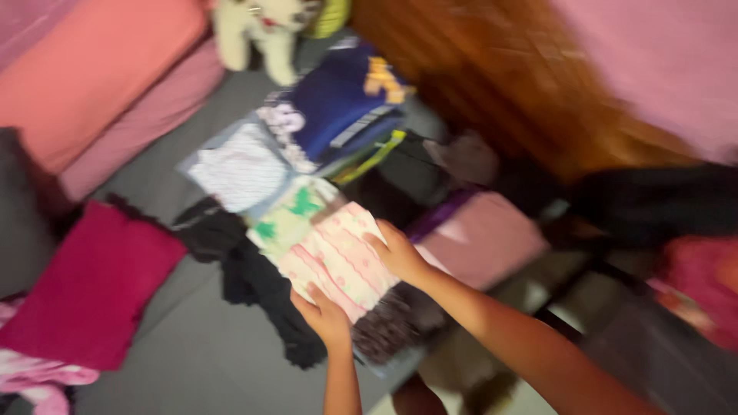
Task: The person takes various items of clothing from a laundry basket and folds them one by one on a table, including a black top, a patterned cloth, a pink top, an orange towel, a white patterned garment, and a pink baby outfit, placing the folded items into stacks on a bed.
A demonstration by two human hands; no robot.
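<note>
Both hands, left hand (327, 317) and right hand (397, 252), press flat on the pink folded garment (338, 257); the stack beneath may topple toward 5 o'clock.

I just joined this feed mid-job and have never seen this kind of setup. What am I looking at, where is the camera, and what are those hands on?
There is no machine here: a person works with two bare hands, and the single picture comes from a camera worn on their head, looking down. The picture is blurred by motion. The left hand and right hand both rest on the edges of a folded pink-striped cloth, which lies on top of a pile of clothes on a grey surface. Whether they grip it or only press on it cannot be told. Around it lie a dark blue folded garment, a black garment, a magenta folded cloth and a plush toy.
</note>
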